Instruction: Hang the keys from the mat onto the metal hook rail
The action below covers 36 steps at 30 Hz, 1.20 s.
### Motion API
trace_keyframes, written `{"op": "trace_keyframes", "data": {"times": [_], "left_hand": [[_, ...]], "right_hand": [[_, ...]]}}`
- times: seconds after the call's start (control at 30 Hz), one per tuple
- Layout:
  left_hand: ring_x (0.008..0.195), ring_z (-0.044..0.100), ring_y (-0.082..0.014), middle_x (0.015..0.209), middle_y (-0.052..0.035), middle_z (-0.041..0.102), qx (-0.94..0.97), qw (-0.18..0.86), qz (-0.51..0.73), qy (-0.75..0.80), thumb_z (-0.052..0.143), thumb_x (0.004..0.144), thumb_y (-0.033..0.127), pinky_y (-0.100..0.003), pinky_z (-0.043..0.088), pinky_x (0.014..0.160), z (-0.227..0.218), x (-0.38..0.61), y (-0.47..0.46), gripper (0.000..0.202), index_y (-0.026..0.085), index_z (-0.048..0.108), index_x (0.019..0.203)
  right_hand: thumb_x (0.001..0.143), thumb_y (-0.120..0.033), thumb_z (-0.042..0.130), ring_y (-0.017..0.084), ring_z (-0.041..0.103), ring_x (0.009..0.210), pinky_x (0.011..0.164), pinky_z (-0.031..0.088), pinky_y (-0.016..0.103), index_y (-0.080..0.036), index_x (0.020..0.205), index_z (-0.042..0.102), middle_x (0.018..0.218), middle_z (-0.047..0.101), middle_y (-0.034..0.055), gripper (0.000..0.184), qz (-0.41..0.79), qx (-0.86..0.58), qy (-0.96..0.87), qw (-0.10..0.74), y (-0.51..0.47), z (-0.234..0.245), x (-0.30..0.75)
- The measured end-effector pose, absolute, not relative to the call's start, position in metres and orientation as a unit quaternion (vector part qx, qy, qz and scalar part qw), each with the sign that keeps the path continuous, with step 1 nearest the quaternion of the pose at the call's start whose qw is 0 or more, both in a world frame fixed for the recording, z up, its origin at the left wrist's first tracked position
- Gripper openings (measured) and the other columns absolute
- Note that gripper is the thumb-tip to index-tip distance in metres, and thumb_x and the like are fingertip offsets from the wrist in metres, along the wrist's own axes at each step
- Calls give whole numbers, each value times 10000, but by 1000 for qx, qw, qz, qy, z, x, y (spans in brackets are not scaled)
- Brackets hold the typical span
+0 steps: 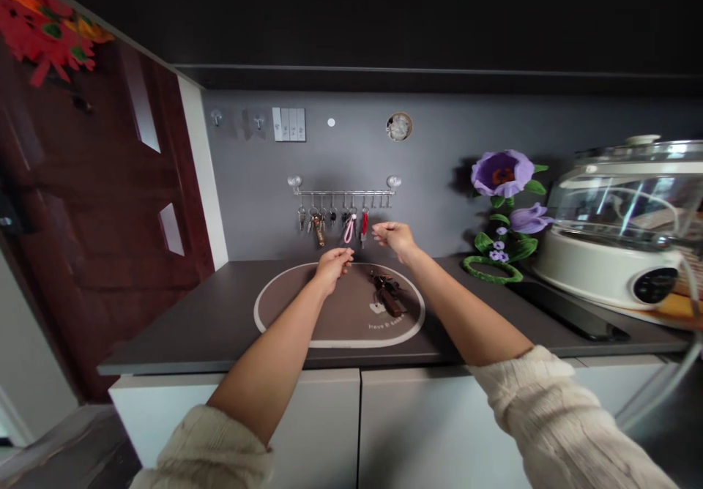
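Under a metal hook rail [346, 193] on the grey wall, several bunches of keys [317, 224] hang in a row. A pink strap [350, 230] and a red key holder [365, 222] hang toward its right part. My left hand [332, 269] is closed just below the pink strap, its fingertips pinched together. To the right of the red key holder, my right hand [395, 238] is also closed, thumb and fingers drawn together. Whatever either hand pinches, if anything, is too small to make out. Below my hands, a dark brown key case with keys [389, 295] lies on a brown mat [296, 313].
On the right of the counter [181, 324] stand a purple fabric flower [502, 174], a black phone-like slab [571, 313] and a white appliance with a clear cover [604, 255]. A dark cabinet [384, 20] overhangs above. A red-brown door [132, 203] is at left.
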<state>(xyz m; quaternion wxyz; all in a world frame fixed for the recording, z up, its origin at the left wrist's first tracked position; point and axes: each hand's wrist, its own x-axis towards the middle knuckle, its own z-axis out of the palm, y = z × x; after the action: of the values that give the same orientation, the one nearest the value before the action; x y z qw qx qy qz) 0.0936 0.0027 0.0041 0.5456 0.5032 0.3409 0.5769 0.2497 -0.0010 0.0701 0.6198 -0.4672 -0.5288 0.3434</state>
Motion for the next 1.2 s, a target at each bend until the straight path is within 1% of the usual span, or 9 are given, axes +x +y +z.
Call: {"op": "trace_keyframes", "data": {"times": [0.2, 0.33, 0.47, 0.57, 0.67, 0.83, 1.0, 1.2], "left_hand": [[537, 468, -56, 683, -22, 571, 574, 502, 546, 348, 623, 618, 280, -172, 315, 458, 1, 91, -1, 202, 139, 603, 760], [552, 485, -67, 694, -28, 586, 616, 480, 513, 357, 614, 623, 282, -184, 334, 481, -1, 93, -5, 202, 143, 593, 769], [560, 491, -73, 701, -31, 595, 641, 473, 487, 358, 611, 625, 300, -192, 340, 498, -4, 95, -6, 221, 141, 587, 776], [548, 484, -69, 687, -23, 588, 652, 472, 473, 357, 619, 615, 299, -195, 337, 502, -6, 95, -8, 227, 140, 585, 774], [532, 470, -67, 670, -19, 581, 661, 466, 465, 360, 622, 612, 295, -199, 335, 502, -7, 96, -10, 218, 139, 587, 759], [543, 469, -80, 640, -18, 577, 674, 455, 459, 358, 626, 608, 296, -212, 336, 513, -5, 96, -14, 198, 141, 597, 729], [536, 466, -80, 635, -18, 572, 669, 458, 460, 363, 623, 610, 263, -215, 332, 515, -3, 96, -16, 166, 140, 599, 719], [553, 480, -75, 677, -22, 579, 665, 465, 461, 360, 605, 627, 234, -207, 338, 520, -4, 95, -14, 148, 140, 600, 742]], "right_hand": [[637, -181, 612, 60, 500, 498, 454, 372, 170, -139, 672, 584, 596, 584, 6, 61, 366, -479, -545, 582, -26, 42, 262], [610, -189, 614, 48, 446, 457, 440, 340, 171, -140, 663, 568, 547, 541, -22, 86, 356, -484, -585, 545, -37, 24, 272], [598, -240, 617, 49, 421, 455, 448, 325, 177, -134, 667, 585, 529, 531, -24, 130, 294, -509, -658, 471, -41, 10, 283], [595, -237, 611, 57, 438, 481, 475, 339, 181, -139, 673, 592, 547, 549, -21, 127, 251, -519, -696, 428, -40, 4, 289], [604, -182, 583, 70, 462, 518, 513, 357, 186, -150, 687, 602, 567, 562, -23, 91, 225, -513, -724, 404, -39, 2, 289], [635, -113, 547, 92, 482, 588, 611, 370, 211, -179, 698, 621, 632, 573, -16, 117, 139, -493, -775, 370, -45, 8, 284], [684, -113, 518, 116, 474, 690, 680, 355, 218, -177, 740, 626, 718, 545, 20, 138, 41, -466, -830, 304, -46, 11, 284], [720, -131, 474, 120, 438, 710, 688, 348, 214, -167, 784, 606, 739, 477, 26, 151, 11, -435, -858, 272, -39, 9, 288]]}}
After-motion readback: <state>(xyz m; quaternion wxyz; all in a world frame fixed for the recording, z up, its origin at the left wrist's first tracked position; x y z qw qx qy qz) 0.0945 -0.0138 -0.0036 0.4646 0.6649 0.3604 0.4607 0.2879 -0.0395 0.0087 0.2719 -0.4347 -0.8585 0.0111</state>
